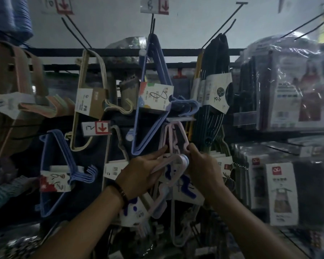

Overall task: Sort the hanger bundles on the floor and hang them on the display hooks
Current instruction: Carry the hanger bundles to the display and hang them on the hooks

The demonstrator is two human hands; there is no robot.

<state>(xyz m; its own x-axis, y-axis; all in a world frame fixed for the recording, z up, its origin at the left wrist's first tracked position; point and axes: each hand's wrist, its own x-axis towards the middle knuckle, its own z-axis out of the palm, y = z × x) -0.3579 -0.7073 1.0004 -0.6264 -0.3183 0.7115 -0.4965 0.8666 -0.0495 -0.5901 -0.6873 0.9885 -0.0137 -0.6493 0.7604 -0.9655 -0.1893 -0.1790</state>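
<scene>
At the top left, a price tag [57, 5] is showing a handwritten 10 beside a red arrow pointing down. Lower, just right of the cream hanger bundle [90, 90], a second tag [96, 128] is reading 12 with the same red arrow. At top centre a third tag [154, 6] is showing an 8. The blue hanger bundle [138, 116] hanging under it is carrying a card [153, 96] with a handwritten 8 too. Further right, the black hanger bundle [216, 53] is wearing a white label [218, 94] marked 10.5. At far right, the packed aprons [281, 191] are showing a red logo square, but their print is blurring past reading.

You are holding the pink hanger bundle [173, 143] in front of the display, just below the blue hanger bundle and left of the black hanger bundle. It is pale pink and thin-framed, banded with a white card splashed in dark blue. Your left hand [140, 171] is gripping it from beneath, fingers curled round frames and card, forefinger reaching up along a frame. Your right hand [204, 165] is pinching its upper right corner.

Your hands are covering the bundle's middle, and its lower end is trailing into shadow. You cannot tell whether it is resting on a hook.
</scene>
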